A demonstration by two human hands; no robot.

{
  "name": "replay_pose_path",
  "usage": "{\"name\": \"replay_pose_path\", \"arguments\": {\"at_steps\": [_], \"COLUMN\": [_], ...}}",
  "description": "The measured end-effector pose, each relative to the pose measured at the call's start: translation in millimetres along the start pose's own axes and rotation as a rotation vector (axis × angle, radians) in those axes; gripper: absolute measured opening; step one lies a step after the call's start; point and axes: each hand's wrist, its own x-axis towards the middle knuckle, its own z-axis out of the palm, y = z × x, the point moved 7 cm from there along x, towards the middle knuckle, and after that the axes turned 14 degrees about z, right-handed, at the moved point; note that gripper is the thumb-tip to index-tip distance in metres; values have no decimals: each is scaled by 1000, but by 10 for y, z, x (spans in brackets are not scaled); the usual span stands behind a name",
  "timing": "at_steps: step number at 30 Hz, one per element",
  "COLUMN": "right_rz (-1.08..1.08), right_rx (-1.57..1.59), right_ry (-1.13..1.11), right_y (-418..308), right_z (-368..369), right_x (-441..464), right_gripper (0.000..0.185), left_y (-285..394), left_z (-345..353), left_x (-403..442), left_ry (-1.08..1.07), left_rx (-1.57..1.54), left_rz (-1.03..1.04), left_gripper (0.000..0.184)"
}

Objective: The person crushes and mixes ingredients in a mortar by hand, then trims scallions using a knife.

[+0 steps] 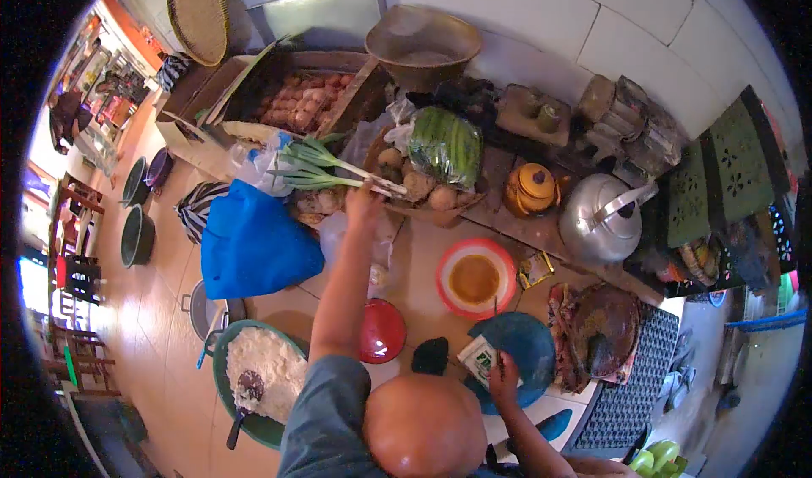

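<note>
My left hand (364, 203) reaches forward and is closed around the pale lower stalks of some leeks (326, 163), whose green leaves point left. Behind it sit a basket with potatoes (442, 197) and a clear bag of long green vegetables (446, 146). My right hand (504, 379) grips a white packet with green print (482, 359), held over a blue basin (529, 351). Just beyond the basin is a red-rimmed bowl of brown liquid (474, 279). At the bottom, a smooth round brown shape (423, 427) hides part of the floor; I cannot tell what it is.
Left are a green basin of white grated food (266, 364) with a ladle in it, and a blue bag (254, 241). A red lid-like dish (383, 332) lies mid-floor. Right stand a kettle (602, 220), a yellow pot (533, 189) and a stone mortar (602, 330).
</note>
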Motion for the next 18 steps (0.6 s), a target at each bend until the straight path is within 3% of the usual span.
{"name": "replay_pose_path", "arguments": {"at_steps": [3,7,8,11,15,18], "right_rz": [117,304,370,283,152,183], "right_rx": [195,345,385,457,372,449], "right_ry": [-167,-398,-456,-500,-367,-339], "right_y": [127,-516,-683,-1300,-1388,-1561], "right_z": [294,467,500,477,586,523], "right_x": [101,316,361,562,811,921], "right_gripper": [30,31,32,32,30,30], "left_y": [-102,-19,20,287,443,570], "left_z": [228,222,279,571,649,940], "left_x": [-80,7,7,-53,146,95], "left_ry": [-79,-159,-189,-245,-364,-283], "left_rx": [-100,33,-64,-303,-213,-114], "left_rz": [-50,2,-30,-89,-110,-74], "left_gripper": [16,16,19,33,31,29]}}
